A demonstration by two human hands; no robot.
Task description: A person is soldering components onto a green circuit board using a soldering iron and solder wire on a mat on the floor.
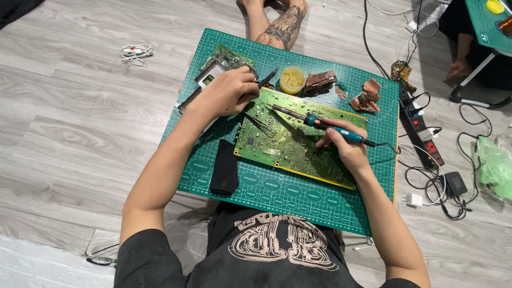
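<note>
Circuit board on mat, jar behind

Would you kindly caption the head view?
Right hand holds soldering iron over green circuit board; left hand grips tweezers.

Right hand holds soldering iron over green circuit board.

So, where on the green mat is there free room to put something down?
The near strip of the cutting mat, between the circuit board and the person's chest, is bare. A smaller patch lies right of the black cloth. The far edge is crowded: flux jar, copper scraps, second board.
</note>
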